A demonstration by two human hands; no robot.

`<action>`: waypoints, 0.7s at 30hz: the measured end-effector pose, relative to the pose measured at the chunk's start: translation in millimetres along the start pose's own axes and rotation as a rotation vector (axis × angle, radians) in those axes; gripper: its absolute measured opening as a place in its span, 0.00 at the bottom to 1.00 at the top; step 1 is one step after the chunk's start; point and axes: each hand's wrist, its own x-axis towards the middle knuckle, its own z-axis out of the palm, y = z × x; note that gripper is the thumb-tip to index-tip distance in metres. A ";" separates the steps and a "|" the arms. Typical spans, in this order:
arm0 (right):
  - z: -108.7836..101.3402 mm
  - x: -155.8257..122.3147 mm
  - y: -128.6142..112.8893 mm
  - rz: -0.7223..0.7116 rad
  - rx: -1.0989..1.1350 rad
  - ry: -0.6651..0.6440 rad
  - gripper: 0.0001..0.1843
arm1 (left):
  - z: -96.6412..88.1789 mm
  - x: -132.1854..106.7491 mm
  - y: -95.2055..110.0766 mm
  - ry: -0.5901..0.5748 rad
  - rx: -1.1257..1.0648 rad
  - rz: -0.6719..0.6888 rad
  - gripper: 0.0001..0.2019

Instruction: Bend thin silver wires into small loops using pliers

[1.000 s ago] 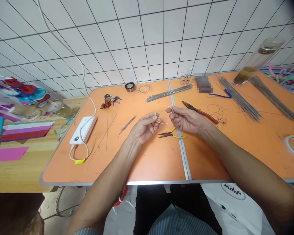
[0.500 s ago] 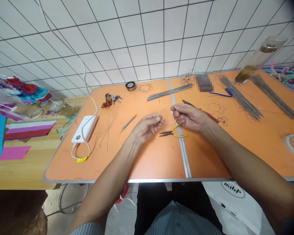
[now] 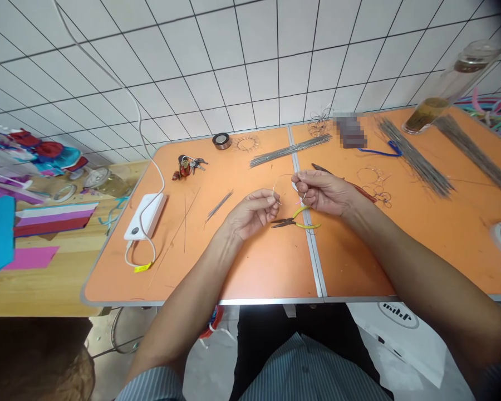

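Note:
A thin piece of wire point(image 3: 282, 176), bent into a curve, spans the gap between my two hands above the orange table point(image 3: 250, 273). My left hand point(image 3: 256, 211) pinches one end between thumb and fingers, with a short tip poking out. The other side is pinched by my right hand point(image 3: 321, 192), where a small bend shows below the fingers. Just beneath my hands lie pliers with yellow handles point(image 3: 294, 221), their jaws pointing left. A second tool with red handles point(image 3: 361, 192) is partly hidden behind my right hand.
Bundles of straight wire point(image 3: 290, 150) lie at the back and right point(image 3: 417, 159). A tape roll point(image 3: 221, 141), keys point(image 3: 187, 166) and a white power bank point(image 3: 145, 216) with a cable are on the left. A glass bottle point(image 3: 430, 114) stands at the back right.
The wire was a nearly closed ring; now its lower side is open and its ends are apart. Both hands stay in nearly the same place. The view has shifted slightly.

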 end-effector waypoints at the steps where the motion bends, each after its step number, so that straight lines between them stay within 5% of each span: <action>1: -0.4 -0.4 -0.3 -0.008 -0.014 -0.004 0.11 | -0.3 0.0 -0.2 -0.007 0.004 -0.008 0.08; 21: 2.2 -1.6 1.8 -0.005 -0.121 0.017 0.14 | 4.2 -2.0 0.6 0.094 0.019 -0.075 0.08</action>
